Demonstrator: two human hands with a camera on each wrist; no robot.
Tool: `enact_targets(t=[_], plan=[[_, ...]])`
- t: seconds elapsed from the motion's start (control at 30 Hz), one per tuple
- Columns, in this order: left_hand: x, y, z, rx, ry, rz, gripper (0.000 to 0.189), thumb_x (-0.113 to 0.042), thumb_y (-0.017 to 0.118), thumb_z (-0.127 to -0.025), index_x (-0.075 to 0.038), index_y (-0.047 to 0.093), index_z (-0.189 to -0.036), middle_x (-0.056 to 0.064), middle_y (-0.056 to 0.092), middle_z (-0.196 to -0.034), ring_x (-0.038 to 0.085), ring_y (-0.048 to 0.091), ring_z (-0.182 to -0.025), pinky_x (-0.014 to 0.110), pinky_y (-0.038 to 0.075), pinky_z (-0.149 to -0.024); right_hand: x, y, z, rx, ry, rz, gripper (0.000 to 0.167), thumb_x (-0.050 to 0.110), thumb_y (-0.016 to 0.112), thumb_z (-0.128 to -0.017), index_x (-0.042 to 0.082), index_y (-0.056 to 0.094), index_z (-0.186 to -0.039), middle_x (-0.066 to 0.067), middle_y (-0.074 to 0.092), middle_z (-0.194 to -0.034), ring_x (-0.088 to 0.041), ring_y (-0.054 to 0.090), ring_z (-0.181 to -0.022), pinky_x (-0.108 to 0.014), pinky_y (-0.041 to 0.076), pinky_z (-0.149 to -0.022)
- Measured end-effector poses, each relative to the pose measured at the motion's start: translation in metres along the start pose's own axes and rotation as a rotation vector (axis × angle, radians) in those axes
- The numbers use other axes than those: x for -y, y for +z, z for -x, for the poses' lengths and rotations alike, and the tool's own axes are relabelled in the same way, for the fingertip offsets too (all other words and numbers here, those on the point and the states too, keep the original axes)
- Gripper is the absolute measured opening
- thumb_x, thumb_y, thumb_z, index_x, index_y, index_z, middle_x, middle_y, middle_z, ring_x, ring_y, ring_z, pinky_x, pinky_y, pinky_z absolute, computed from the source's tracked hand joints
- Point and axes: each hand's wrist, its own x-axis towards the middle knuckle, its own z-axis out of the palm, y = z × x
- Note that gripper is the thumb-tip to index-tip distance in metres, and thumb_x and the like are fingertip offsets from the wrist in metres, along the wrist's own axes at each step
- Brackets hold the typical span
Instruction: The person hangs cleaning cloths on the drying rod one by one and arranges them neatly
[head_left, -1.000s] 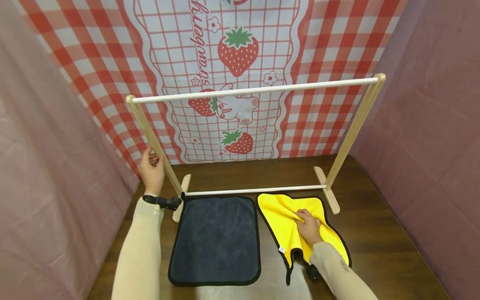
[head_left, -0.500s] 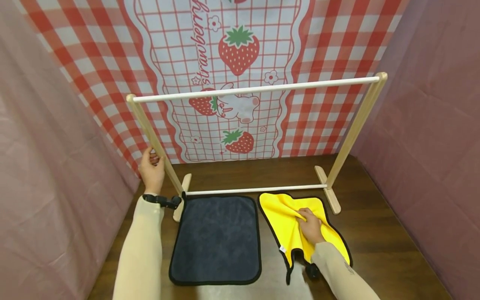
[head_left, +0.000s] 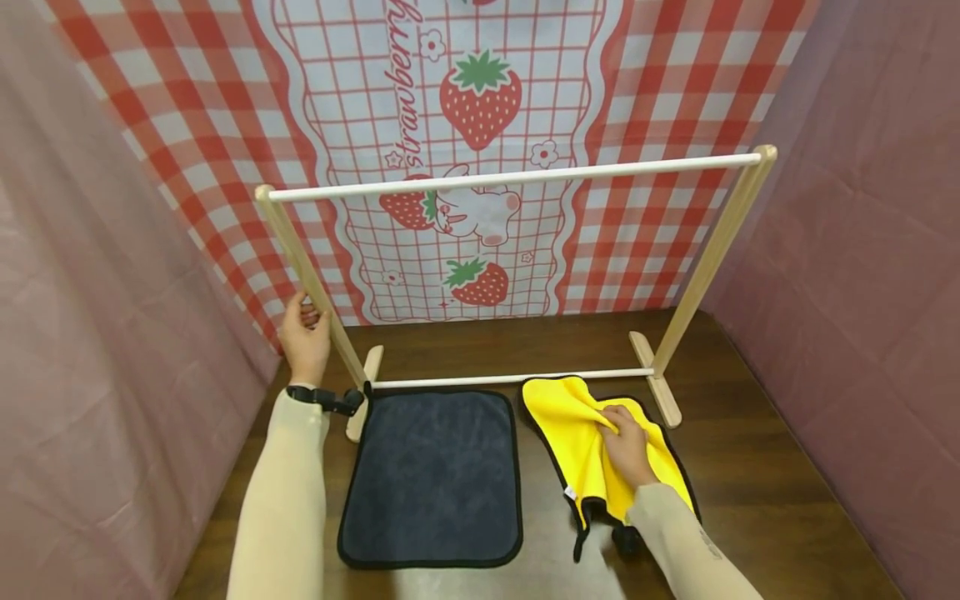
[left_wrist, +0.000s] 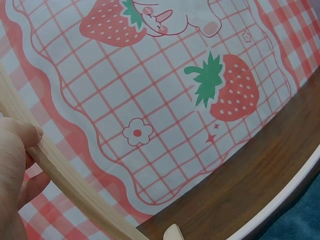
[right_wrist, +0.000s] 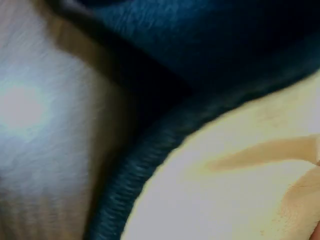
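Within right grip (head_left: 627, 443), yellow cloth (head_left: 564, 417)

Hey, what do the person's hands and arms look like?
The left hand and right hand are bare. Long cream sleeves cover both arms; the right bears a grey marking too small to read. A black strap with a rounded black device crosses the left wrist; another black device shows by the right wrist.

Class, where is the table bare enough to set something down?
Bare: the table right of the yellow cloth; also the strip between the bottom bar and checked curtain. Crowded: in front of that bar, with dark cloth, yellow cloth and right hand.
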Motion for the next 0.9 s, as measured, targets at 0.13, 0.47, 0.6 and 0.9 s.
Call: enact_targets(t=[0.13,0.47,0.6,0.9], plan=[[-0.001,0.001,-0.001,0.004,0.004,0.004,0.042,0.008,0.066,-0.088,0.007,0.059,-0.129,0.03,0.063,-0.104,0.037,0.063,-0.095,0.011,0.041,-0.072,0.01,-0.005,-0.005,-0.018,0.014,-0.027,0.018,-0.003,0.064,-0.093,-0.009,0.071,-0.109,-0.02,0.062,-0.111,-0.04,0.055,-0.108,-0.055,0.026,-0.095],[-0.001,0.003,-0.002,0.008,0.012,0.002,0.042,0.009,0.067,-0.088,0.006,0.059,-0.129,0.029,0.063,-0.104,0.037,0.063,-0.096,0.012,0.041,-0.072,0.038,-0.014,-0.011,-0.046,0.056,-0.091,0.022,-0.003,0.06,-0.096,-0.007,0.069,-0.116,-0.015,0.06,-0.117,-0.029,0.057,-0.108,-0.019,0.045,-0.084],[0.0,0.002,-0.002,0.005,0.014,0.0,0.042,0.008,0.067,-0.088,0.006,0.059,-0.129,0.029,0.063,-0.103,0.037,0.064,-0.096,0.011,0.041,-0.072,0.053,-0.018,-0.014,-0.096,-0.005,-0.129,0.02,-0.005,0.061,-0.095,-0.009,0.07,-0.112,-0.016,0.061,-0.113,-0.026,0.058,-0.105,-0.007,0.039,-0.078],[0.002,0.0,-0.002,0.01,0.013,-0.013,0.041,0.007,0.067,-0.089,0.006,0.059,-0.129,0.028,0.063,-0.102,0.037,0.063,-0.095,0.013,0.043,-0.072,0.087,-0.033,-0.024,-0.142,-0.051,-0.194,0.019,-0.005,0.061,-0.095,-0.01,0.07,-0.111,-0.018,0.06,-0.113,-0.022,0.053,-0.104,-0.01,0.04,-0.081]])
